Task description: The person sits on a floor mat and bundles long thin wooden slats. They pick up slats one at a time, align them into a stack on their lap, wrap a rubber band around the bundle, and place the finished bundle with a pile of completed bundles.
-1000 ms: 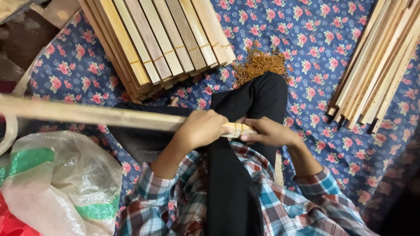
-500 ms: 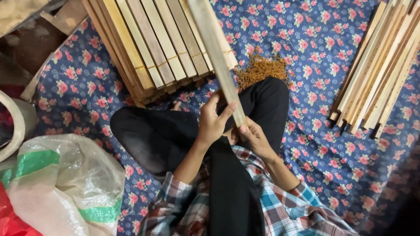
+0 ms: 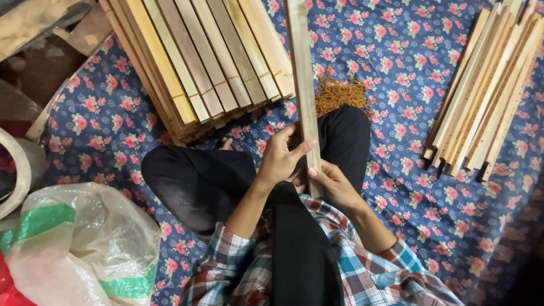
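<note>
The slat point(image 3: 302, 90) now points straight away from the body, running up past the lap to the top edge of the view; a second ago it lay crosswise over the knees, reaching far to the left, and half a second ago it was mid-swing at a slant; so it has been turned end-on, and the near end is now what the hands work at. The left hand point(image 3: 281, 160) wraps the slat's near part from the left, fingers curled round it, thumb up along its face; the right hand point(image 3: 334, 184) pinches the very end from below, thumb pressed on the wood. Both hands sit over the black-trousered lap; just beyond the slat's left side lies the tied bundle point(image 3: 204, 62); beyond the knee, touching the slat's right side in view, a heap of rubber bands point(image 3: 340, 95); well right of the slat, loose sticks point(image 3: 487, 90); all on the floral cloth point(image 3: 408, 51); a plastic sack point(image 3: 79, 243) lies left of the lap.
</note>
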